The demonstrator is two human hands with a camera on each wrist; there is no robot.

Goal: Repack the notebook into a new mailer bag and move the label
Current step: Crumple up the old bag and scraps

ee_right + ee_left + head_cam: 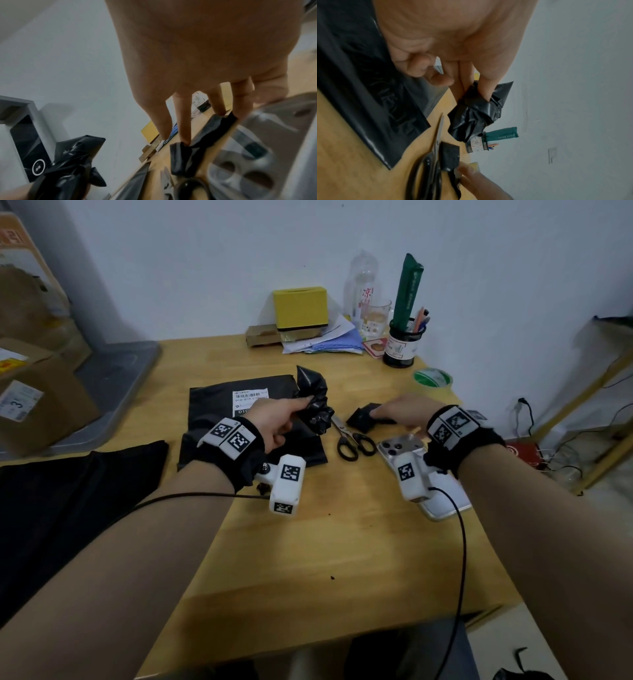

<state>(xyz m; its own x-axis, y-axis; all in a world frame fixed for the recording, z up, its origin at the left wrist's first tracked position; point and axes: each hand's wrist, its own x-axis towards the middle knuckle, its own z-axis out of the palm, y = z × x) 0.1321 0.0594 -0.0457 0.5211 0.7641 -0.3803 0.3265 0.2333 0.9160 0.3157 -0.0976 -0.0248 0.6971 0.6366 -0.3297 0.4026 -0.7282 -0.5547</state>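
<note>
A flat black mailer bag (219, 402) (368, 94) lies on the wooden table (342, 542), with a white barcode label (249, 399) on its top face. Above its right edge my left hand (298, 407) (471, 86) grips a crumpled black plastic bag (317, 402) (476, 115) (72, 159). To the right, my right hand (383, 414) (197, 128) reaches down with straight fingers (185, 129), and its tips touch a small folded black plastic scrap (363, 419) (450, 155) (197, 146) on the table. No notebook shows in the open.
Black-handled scissors (354, 441) (426, 169) lie between my hands. A silver phone (445, 505) (257, 155) sits under my right wrist. A green tape roll (432, 379), pen cup (402, 344), papers and yellow box (300, 308) stand at the back. Cardboard boxes (34, 398) crowd the left.
</note>
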